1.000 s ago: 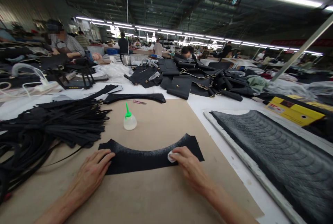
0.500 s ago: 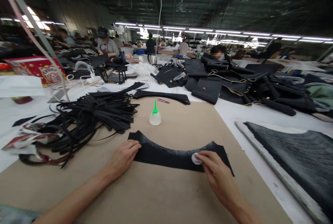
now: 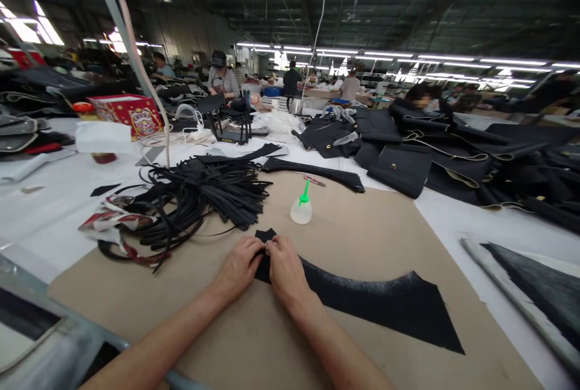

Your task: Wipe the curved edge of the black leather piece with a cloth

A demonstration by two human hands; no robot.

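A curved black piece of material (image 3: 371,302), with a pale, dusty-looking concave edge, lies slantwise on the tan board (image 3: 217,342). At its left end my left hand (image 3: 240,264) is closed, fingertips gripping the piece. Close against it, my right hand (image 3: 290,272) is closed too, fingers bent down over the same end. A pale sliver of the white round pad shows at the right fingertips; most of it is hidden. Beyond my hands stands a squat clear bottle (image 3: 301,214) with a green spout, upright. Behind it lie red-handled snips (image 3: 315,181).
Left of the board's middle lies a heap of black straps (image 3: 217,188). A stack of black strips (image 3: 312,171) is at the board's far edge. Black bags (image 3: 399,166) pile up at the back right. A dark-topped slab (image 3: 534,293) sits at right. Other people work farther off.
My right hand has moved left along the black piece, from its right part to its left end beside my left hand. The view has turned left, and the piece now lies more slanted.
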